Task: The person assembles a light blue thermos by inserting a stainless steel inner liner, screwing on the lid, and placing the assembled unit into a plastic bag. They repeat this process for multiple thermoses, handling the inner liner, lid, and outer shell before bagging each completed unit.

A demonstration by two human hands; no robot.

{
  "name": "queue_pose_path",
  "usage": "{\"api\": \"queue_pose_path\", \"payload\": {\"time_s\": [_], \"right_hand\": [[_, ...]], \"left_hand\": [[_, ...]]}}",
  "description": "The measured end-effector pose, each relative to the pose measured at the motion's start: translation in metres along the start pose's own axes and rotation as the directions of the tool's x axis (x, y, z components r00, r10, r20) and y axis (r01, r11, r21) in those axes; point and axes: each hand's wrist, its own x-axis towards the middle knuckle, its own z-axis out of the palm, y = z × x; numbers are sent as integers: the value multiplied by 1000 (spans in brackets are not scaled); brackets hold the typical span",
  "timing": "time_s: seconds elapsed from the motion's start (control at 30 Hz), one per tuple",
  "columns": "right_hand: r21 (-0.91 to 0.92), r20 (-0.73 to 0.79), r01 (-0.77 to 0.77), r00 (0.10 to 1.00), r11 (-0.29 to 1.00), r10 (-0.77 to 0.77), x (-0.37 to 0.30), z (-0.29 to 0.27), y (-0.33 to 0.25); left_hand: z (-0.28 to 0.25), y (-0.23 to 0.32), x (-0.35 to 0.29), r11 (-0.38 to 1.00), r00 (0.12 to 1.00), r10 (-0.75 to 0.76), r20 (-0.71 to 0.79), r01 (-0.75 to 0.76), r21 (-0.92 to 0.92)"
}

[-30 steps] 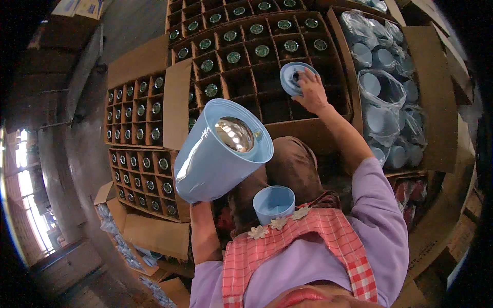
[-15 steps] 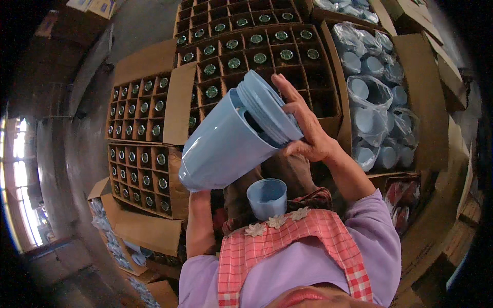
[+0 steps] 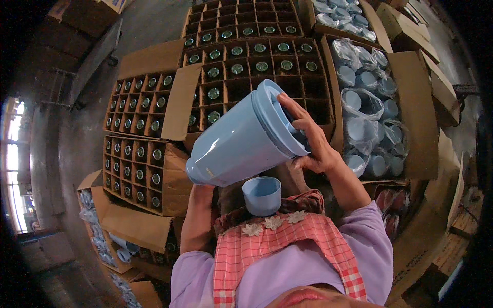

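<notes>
And just beyond the small round pale-blue plastic cup [image 3: 262,199] leans the glossy tapered pale-blue plastic flask [image 3: 226,143], long axis slanting rightward, right hand [image 3: 319,146] nearer its round pale-blue plastic lid [image 3: 271,112], fingers [image 3: 294,107] grasping it, the left hand's fingers hidden, their hold impossible to tell

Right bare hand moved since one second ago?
Yes: the right hand has moved toward the wearer's body, judged against the brown, divided cardboard box.

Glossy, smooth plastic flask body [image 3: 233,141]
</notes>
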Motion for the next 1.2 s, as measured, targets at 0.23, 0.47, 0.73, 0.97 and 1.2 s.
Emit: {"api": "queue_pose_path", "payload": {"time_s": [0.23, 0.47, 0.73, 0.97, 1.2], "right_hand": [[-52, 30, 79, 997, 995, -78, 2, -3, -4], [-102, 25, 103, 995, 989, -101, 5, -7, -3], [39, -202, 57, 978, 998, -48, -12, -11, -1], [-54, -110, 20, 994, 998, -26, -10, -10, -7], [600, -454, -141, 750, 787, 480, -44, -17, -4]], "left_hand": [[5, -2, -1, 1000, 1000, -7, 25, 8, -28], [3, -2, 5, 995, 997, -15, 74, 22, -95], [11, -8, 10, 995, 996, -26, 81, 33, -92], [11, -7, 10, 996, 997, -24, 67, 30, -87], [1, -1, 1, 999, 1000, -5, -22, 4, -53]]}}
